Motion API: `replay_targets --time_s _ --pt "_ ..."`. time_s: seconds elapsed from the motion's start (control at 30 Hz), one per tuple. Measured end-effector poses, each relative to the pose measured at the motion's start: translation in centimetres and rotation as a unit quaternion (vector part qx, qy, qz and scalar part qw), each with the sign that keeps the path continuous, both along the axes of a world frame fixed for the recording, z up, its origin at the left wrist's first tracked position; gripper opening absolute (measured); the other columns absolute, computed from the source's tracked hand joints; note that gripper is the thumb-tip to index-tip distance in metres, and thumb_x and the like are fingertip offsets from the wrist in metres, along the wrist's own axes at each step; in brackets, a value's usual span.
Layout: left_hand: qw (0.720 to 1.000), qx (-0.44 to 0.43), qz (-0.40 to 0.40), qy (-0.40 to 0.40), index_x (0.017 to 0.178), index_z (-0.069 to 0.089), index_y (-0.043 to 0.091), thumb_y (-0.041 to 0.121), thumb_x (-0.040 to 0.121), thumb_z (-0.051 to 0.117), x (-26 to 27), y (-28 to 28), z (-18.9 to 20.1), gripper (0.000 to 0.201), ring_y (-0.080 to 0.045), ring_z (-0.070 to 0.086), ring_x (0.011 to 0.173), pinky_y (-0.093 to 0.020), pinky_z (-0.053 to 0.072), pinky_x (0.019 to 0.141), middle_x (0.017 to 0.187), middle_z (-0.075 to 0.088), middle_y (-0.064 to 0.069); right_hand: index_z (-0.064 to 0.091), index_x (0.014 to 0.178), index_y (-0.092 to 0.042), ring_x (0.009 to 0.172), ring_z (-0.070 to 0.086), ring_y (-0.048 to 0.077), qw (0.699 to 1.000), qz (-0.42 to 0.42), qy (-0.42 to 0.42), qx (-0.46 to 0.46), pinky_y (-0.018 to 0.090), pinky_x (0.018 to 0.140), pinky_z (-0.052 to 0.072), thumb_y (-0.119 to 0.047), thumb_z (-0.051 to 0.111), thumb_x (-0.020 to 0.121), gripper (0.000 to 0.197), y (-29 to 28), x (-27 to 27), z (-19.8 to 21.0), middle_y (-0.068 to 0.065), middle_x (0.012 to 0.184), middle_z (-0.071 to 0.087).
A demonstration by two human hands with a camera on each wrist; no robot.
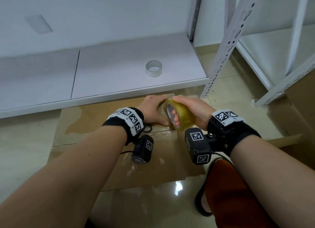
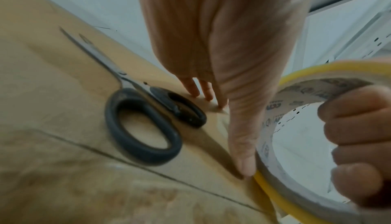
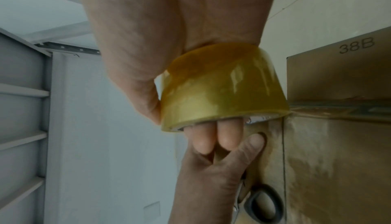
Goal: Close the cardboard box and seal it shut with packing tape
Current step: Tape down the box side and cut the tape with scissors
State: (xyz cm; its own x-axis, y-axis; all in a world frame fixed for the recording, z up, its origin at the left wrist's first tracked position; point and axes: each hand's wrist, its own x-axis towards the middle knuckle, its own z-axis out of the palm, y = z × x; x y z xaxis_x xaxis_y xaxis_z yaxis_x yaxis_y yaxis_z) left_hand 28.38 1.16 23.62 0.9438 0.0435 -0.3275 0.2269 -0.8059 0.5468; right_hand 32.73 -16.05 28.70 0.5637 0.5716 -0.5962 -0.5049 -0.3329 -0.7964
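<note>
The brown cardboard box lies on the floor with its top flaps shut; a seam runs across them. My left hand presses flat on the far part of the box top, fingers straight, thumb down beside the tape roll. My right hand grips the yellowish packing tape roll, with fingers through its core. The roll stands on edge on the box top, touching the left thumb. Older clear tape shines on the near flap.
Black-handled scissors lie on the box top by my left wrist. A near-empty tape core stands on the white shelf board. White metal shelf uprights stand at right. Another brown carton sits far right.
</note>
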Motion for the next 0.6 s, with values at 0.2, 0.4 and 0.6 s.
replay_targets --time_s 0.2,0.4,0.6 --pt "0.996 0.065 -0.032 0.044 0.152 0.020 0.035 0.040 0.064 0.086 0.23 -0.43 -0.35 0.109 -0.022 0.006 0.148 -0.039 0.011 0.120 0.160 0.016 0.011 0.060 0.075 -0.001 0.052 0.056 0.026 1.000 -0.007 0.008 -0.009 0.033 0.059 0.051 -0.040 0.055 0.094 0.043 0.33 -0.02 -0.17 0.016 0.063 0.059" --pt "0.993 0.080 -0.042 0.076 0.153 0.014 0.034 0.040 0.068 0.083 0.45 -0.69 0.10 0.110 -0.022 -0.003 0.149 -0.046 0.009 0.120 0.161 0.005 0.012 0.057 0.068 -0.003 0.046 0.052 0.023 0.999 -0.011 0.037 0.005 0.028 0.053 0.047 -0.040 0.051 0.096 0.047 0.25 -0.29 -0.05 0.012 0.055 0.055" --pt "0.989 0.105 -0.054 0.090 0.154 0.010 0.030 0.043 0.070 0.081 0.70 -0.71 0.00 0.111 -0.022 -0.005 0.149 -0.044 0.007 0.121 0.161 0.002 0.011 0.055 0.066 -0.004 0.045 0.050 0.022 0.998 -0.010 0.055 0.004 0.026 0.052 0.045 -0.039 0.048 0.097 0.048 0.06 -0.55 0.18 0.010 0.051 0.055"
